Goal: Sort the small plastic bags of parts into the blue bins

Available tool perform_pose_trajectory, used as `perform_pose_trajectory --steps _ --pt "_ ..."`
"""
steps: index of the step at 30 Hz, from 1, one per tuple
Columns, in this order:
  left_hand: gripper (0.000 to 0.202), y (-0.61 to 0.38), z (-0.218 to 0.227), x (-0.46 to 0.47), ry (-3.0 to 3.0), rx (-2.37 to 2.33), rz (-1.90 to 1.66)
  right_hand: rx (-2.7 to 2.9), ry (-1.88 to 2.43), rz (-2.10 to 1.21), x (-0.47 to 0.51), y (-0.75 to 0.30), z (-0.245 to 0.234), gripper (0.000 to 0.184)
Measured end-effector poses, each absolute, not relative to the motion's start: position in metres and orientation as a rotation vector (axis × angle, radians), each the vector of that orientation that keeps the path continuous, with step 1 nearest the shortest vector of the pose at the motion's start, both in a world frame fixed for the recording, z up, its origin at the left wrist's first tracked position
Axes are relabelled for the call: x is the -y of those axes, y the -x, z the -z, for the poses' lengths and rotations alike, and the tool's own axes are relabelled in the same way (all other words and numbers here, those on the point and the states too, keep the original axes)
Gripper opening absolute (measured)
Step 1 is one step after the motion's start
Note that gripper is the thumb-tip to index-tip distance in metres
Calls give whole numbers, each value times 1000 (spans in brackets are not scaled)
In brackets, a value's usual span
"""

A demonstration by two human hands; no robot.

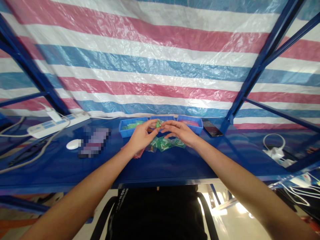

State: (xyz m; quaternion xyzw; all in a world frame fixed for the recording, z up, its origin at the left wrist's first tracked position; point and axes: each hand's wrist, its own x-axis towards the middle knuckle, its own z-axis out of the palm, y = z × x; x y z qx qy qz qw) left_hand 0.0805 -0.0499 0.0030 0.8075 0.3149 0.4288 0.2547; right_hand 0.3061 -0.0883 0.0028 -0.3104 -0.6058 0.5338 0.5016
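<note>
My left hand pinches a small green plastic packet between thumb and fingers, above the table's middle. Close on its right is my right hand, fingers stretched toward the packet and thumb apart from them; whether its fingertips touch the packet I cannot tell. Below the hands lies a heap of green plastic packets with pale contents. Red packets lie partly hidden under my left wrist. Behind the hands stand a left blue bin with green packets, a middle blue bin, mostly covered, and a right blue bin with reddish packets.
A dark phone lies right of the bins on the blue table. Leftward are a pixelated object, a white oval object and a power strip with cables. A white charger sits at right. Striped sheeting hangs behind.
</note>
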Motion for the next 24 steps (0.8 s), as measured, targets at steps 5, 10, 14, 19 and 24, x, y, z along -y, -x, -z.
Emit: perform_pose_trajectory --steps 5,10,14,19,24 --pt "55 -79 -3 50 -2081 -826 -1130 1565 823 -1111 86 -307 0 35" --pt "57 -78 -1 49 -2043 -813 -1111 1605 832 -1067 86 -307 -1 34" --pt "57 -79 2 44 -2015 -800 -1155 1587 845 -1101 87 -307 -1 37" --pt "59 -78 -1 40 -2037 -830 -1314 1428 837 -1096 81 -308 0 41" --pt "36 -76 -8 46 -2452 -898 -1125 1123 818 -996 74 -316 0 47"
